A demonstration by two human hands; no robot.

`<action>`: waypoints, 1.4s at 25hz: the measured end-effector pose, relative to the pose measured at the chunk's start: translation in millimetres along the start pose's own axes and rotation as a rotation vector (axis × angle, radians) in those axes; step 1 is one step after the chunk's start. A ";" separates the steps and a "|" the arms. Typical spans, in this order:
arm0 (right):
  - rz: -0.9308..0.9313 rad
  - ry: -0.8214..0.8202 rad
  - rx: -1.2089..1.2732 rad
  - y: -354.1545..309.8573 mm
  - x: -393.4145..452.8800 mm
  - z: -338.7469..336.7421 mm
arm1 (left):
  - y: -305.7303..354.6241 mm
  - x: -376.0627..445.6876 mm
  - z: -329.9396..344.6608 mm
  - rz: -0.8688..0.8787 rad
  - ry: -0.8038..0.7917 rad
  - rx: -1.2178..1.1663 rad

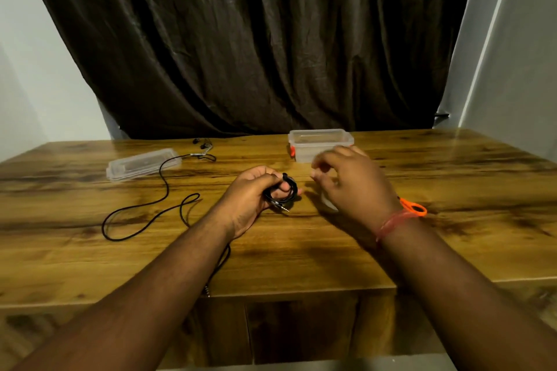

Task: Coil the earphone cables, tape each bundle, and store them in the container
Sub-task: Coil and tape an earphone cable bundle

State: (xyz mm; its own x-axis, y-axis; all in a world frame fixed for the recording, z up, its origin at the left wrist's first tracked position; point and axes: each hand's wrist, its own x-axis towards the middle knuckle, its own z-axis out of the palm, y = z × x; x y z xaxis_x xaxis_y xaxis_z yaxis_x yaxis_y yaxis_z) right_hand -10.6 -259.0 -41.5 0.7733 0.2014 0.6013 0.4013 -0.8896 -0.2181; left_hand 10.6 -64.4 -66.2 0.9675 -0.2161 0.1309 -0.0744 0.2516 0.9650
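A person sits at a wooden desk (pixel 452 166), seen from their own head. The left hand (pixel 256 193) holds a small black coil (pixel 281 191) of earphone cable just above the desk's middle; its grip is curled round the loops, thumb pressed through them, likely to keep them from springing apart. The plug tip pokes out below the coil.

The right hand (pixel 349 181) hovers just beside it, blurred, with thumb and fingers drawn together. Whether this grip pinches a bit of tape cannot be told. A pale blurred shape beneath this hand may be the tape roll. An orange scissors handle (pixel 414 208) peeks out behind the right wrist, near enough for cutting.

A second cable (pixel 164 187) lies loose and uncoiled on the left of the desk, its earbuds (pixel 202 144) at the far edge. The clear container (pixel 319 141) stands open at the back, behind the right hand, ready to take bundles. Its lid (pixel 141 163) lies apart to the left. Taping the first bundle seems the step in hand.
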 end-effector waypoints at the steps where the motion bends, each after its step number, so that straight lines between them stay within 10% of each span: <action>1: -0.001 0.005 0.183 -7.7 7.9 7.1 | -2.0 -0.9 0.2 0.019 0.004 0.025; 10: 0.082 -0.190 0.930 -15.5 31.4 38.6 | 5.8 4.8 -12.0 0.130 -0.020 0.244; 20: 0.168 -0.410 1.200 -9.7 24.4 36.9 | -4.6 4.7 -20.5 0.171 -0.088 0.369; 29: 0.313 -0.363 1.486 -12.3 25.4 26.7 | -2.9 3.4 -18.7 0.190 -0.036 0.443; 35: 0.274 0.052 1.152 -10.7 29.3 34.7 | -7.8 6.9 -23.9 0.186 -0.034 0.384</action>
State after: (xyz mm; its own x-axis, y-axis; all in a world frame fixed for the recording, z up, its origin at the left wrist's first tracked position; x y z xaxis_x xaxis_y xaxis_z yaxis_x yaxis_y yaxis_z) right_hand 24.8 -229.4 -48.3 0.8923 0.0209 0.4510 0.4512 -0.0012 -0.8924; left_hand 23.6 -45.3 -78.2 0.9210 -0.2329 0.3124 -0.3381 -0.0792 0.9378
